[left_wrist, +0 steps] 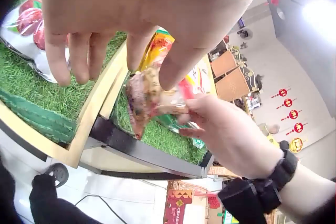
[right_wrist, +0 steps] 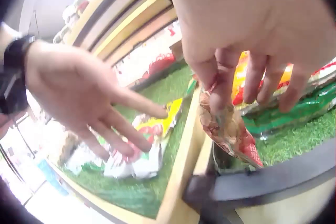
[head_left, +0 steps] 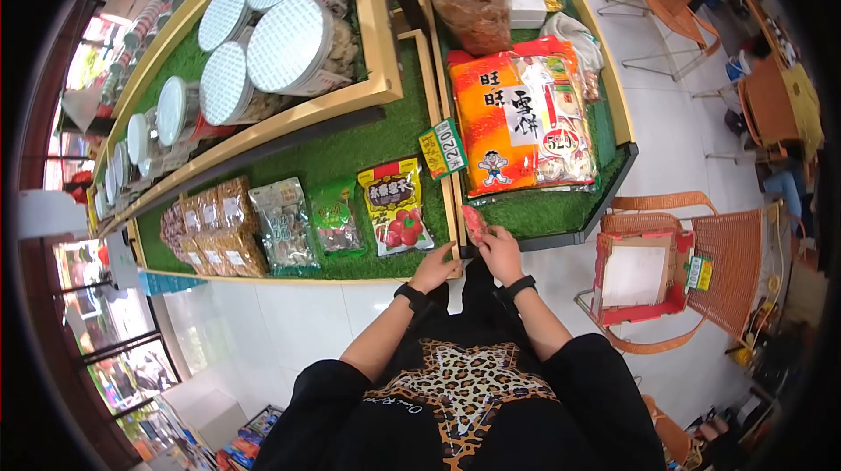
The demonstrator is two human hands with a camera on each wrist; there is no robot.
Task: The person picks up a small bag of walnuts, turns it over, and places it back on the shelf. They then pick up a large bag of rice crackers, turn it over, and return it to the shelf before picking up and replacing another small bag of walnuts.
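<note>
Right hand pinches small packet above turf-lined tabletop. My left hand beside it, fingers extended, palm empty. White tiled floor below.

A person in a black top, its loose sleeves ending near the elbows, wears 1 large leopard-print star across the front, with pale script beside it, too small to read in full. Behind the left fingers and right fingers, 2 black wristbands circle the wrists, a boxy black block on the right. Below the fingers are black trousers and 1 dark shoe with small holes.
</note>
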